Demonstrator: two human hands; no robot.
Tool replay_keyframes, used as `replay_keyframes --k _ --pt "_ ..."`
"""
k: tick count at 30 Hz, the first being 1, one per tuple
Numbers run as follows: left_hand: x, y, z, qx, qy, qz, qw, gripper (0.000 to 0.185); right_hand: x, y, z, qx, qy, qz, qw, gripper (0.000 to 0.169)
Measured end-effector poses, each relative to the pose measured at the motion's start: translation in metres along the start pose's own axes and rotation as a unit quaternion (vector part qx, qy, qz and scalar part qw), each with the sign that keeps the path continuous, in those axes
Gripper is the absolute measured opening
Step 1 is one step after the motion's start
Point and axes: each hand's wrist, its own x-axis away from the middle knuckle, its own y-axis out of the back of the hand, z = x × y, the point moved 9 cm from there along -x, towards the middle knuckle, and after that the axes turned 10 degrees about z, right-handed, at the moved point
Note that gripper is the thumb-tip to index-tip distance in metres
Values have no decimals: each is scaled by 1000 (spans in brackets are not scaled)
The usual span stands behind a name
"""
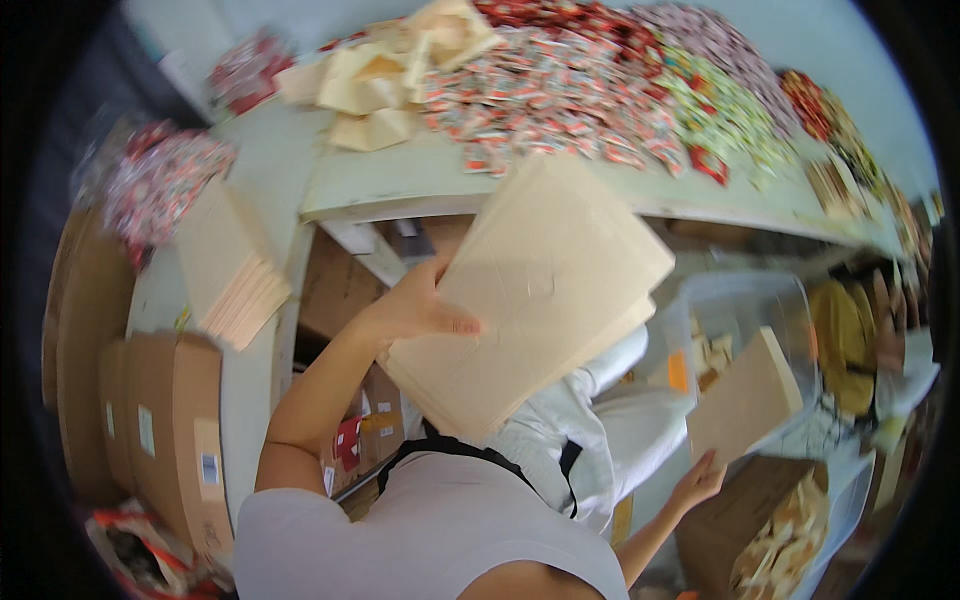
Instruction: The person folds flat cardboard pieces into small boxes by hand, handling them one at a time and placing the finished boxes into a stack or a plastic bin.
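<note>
My left hand [416,307] grips a stack of flat beige paper sheets or bags [540,277] by its lower left edge, thumb on top. The stack is tilted over my lap, in front of the table edge. Low on the right, my right hand [699,480] holds a flat beige paper piece [746,397] by its near corner, over the rim of a clear plastic bin [750,281]. On the side table to the left lies another fanned stack of beige paper pieces [229,262].
Heaps of small red-and-white packets [555,97] and green packets [712,112] cover the back table [375,180]. Opened beige paper bags [375,90] lie beside them. Cardboard boxes [176,435] stand at the left; a brown box with crumpled pieces [787,532] stands lower right.
</note>
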Motion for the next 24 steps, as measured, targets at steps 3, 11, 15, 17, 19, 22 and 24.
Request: replay_keyframes --k 3,11,15,17,19,22,24 --pt "-29 -49 19 -99 29 114 988 73 16 16 -17 32 -27 -6 999 19" --pt "-44 -163 48 -383 25 398 833 68 66 50 -1 53 -87 -52 993 13" --pt "-29 -186 28 -403 -16 449 798 67 90 80 -16 128 -137 -66 980 11" --pt "-21 -192 19 -425 -45 444 788 65 103 100 -23 169 -140 -102 970 13" --pt "-11 -194 8 -449 -62 434 779 65 117 120 -37 182 -153 -131 962 12" --pt "3 -198 -6 -487 -87 441 749 66 140 144 -55 179 -194 -171 949 14" --pt "13 -201 -19 -516 -128 448 718 66 154 156 -74 184 -226 -183 939 18"
